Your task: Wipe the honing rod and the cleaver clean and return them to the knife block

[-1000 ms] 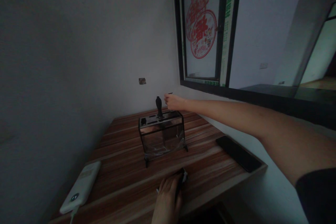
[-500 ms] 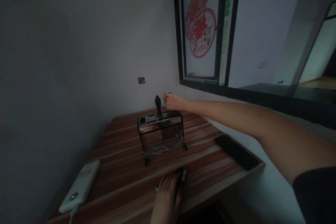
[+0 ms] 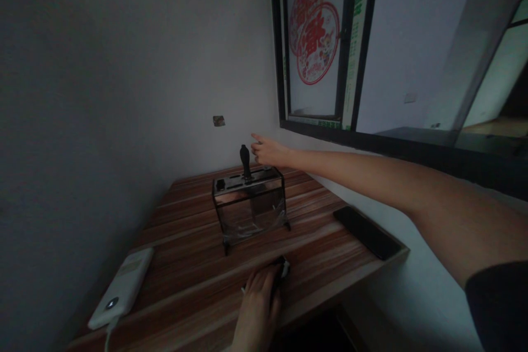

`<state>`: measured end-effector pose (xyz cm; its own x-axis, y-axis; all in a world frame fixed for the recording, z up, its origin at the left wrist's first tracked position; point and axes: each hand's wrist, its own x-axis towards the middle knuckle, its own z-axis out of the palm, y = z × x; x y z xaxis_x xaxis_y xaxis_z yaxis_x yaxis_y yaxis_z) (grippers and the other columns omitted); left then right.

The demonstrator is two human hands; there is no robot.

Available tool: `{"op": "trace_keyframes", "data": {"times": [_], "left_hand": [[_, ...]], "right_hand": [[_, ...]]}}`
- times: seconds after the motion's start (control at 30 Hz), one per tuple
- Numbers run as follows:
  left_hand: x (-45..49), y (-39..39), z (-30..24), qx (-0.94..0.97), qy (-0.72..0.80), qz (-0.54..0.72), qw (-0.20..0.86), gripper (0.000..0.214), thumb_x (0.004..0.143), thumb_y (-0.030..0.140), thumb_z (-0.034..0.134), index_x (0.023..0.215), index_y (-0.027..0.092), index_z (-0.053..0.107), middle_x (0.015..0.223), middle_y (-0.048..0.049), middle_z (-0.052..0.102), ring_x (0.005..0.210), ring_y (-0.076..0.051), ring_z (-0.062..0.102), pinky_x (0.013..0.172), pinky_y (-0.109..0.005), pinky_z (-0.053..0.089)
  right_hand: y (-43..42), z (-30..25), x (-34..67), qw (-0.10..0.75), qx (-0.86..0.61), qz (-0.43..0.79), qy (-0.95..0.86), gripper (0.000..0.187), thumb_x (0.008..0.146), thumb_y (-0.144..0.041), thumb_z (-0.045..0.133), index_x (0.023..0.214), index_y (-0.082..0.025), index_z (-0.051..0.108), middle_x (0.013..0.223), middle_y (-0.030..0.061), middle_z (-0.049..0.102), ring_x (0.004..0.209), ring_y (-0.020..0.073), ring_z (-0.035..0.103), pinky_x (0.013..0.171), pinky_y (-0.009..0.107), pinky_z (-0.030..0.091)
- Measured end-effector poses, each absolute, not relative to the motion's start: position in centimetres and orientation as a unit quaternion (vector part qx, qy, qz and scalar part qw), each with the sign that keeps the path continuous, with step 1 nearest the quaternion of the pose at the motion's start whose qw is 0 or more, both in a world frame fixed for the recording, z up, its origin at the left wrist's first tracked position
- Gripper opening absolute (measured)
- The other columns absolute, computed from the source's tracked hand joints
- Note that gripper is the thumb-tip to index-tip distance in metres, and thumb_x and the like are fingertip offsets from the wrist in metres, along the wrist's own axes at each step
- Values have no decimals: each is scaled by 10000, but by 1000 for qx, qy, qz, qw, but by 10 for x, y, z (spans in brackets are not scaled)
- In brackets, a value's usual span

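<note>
A clear knife block [image 3: 251, 212] with a dark slotted top stands on the wooden table [image 3: 185, 253]. One black handle [image 3: 245, 160] sticks up from a slot. My right hand [image 3: 269, 151] reaches out just right of that handle, above the block's top, index finger stretched forward and the other fingers loosely curled, with nothing seen in it. My left hand [image 3: 258, 308] lies flat at the table's front edge, its fingers over a small dark object [image 3: 282, 268] with a pale spot.
A white power bank [image 3: 121, 289] with a cable lies at the table's left front. A flat black slab [image 3: 365, 231] rests along the right edge. A grey wall stands behind, and a dark-framed window [image 3: 282, 66] with a red paper cutting is at the right.
My right hand has moved slightly left toward the black handle and its index finger has stretched out; the small dark thing at its fingertips no longer shows. The left hand stays put.
</note>
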<state>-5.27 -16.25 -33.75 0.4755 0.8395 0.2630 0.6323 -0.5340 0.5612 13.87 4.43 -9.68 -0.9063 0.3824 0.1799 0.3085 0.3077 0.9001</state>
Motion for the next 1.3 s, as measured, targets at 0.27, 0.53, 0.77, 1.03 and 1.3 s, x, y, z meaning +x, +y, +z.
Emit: {"op": "trace_keyframes", "data": {"times": [0.27,0.53,0.77,1.03,1.3], "left_hand": [[-54,-161,-345,826,431,299,208,480,870,115,396,1320,238,511,1351,-62,560,1286,-213,476,1086,-446,389],[-57,-156,-343,784,465,344,225,409,897,193,412,1281,200,552,1257,-109,632,1185,-242,581,1000,-422,462],[-39,-155,-330,769,478,366,216,361,912,196,410,1234,190,574,1149,-110,679,1070,-240,642,916,-388,511],[23,-148,-317,871,367,288,153,443,884,77,462,1274,271,540,1301,-44,590,1190,-206,552,1023,-390,453],[50,-155,-325,916,318,220,108,426,891,253,565,1313,259,507,1382,-75,519,1268,-257,481,1073,-469,398]], "right_hand": [[26,-88,148,-74,263,473,838,301,840,-49,529,1045,-249,621,1229,-25,619,1285,218,440,1106,606,198],[-58,-125,171,-367,393,265,800,245,902,-124,475,1080,-206,622,1137,74,630,1160,242,510,1084,532,285],[-128,-283,189,-506,467,-396,607,346,821,-532,565,917,-202,609,654,12,645,564,158,611,529,275,487],[-155,-323,197,-571,516,-425,476,390,811,-539,560,1058,-241,608,908,57,692,725,190,653,600,305,533],[-146,-349,250,-547,572,-290,538,220,719,-282,629,916,-203,687,936,74,720,885,224,661,826,369,509]]}}
